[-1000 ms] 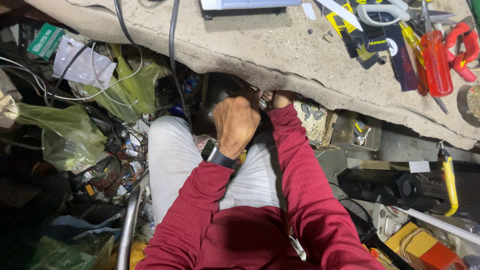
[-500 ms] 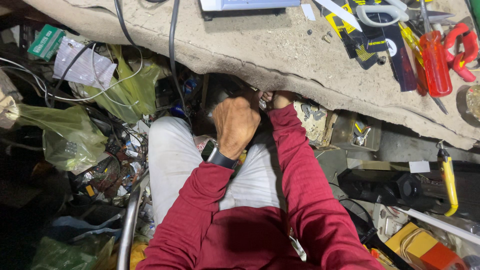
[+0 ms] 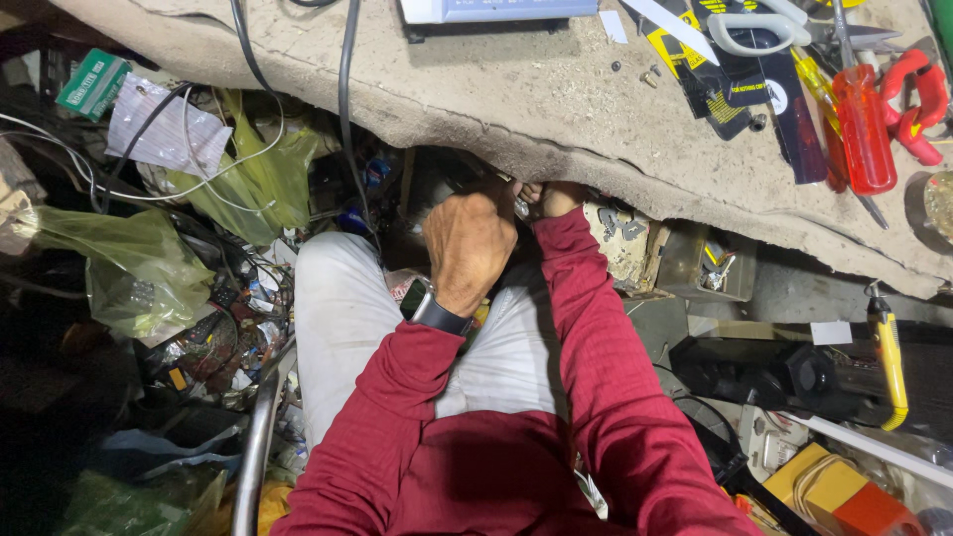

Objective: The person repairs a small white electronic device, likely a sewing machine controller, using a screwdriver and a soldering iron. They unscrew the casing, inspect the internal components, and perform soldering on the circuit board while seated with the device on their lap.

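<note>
Both hands reach under the front edge of a worn beige workbench (image 3: 556,109). My left hand (image 3: 469,246), with a dark watch on the wrist, is curled into a fist just below the bench edge. My right hand (image 3: 556,196) is mostly hidden under the bench; only its knuckles show. A small metallic piece (image 3: 521,206) glints between the two hands, and I cannot tell which hand grips it. Red sleeves cover both arms, and pale trousers show below.
On the bench lie a red-handled screwdriver (image 3: 862,124), red-handled pliers (image 3: 918,104), white scissors (image 3: 764,30) and black cables (image 3: 342,89). Green plastic bags (image 3: 149,258) and tangled wires fill the left. A yellow-handled tool (image 3: 886,347) and boxes sit at the right.
</note>
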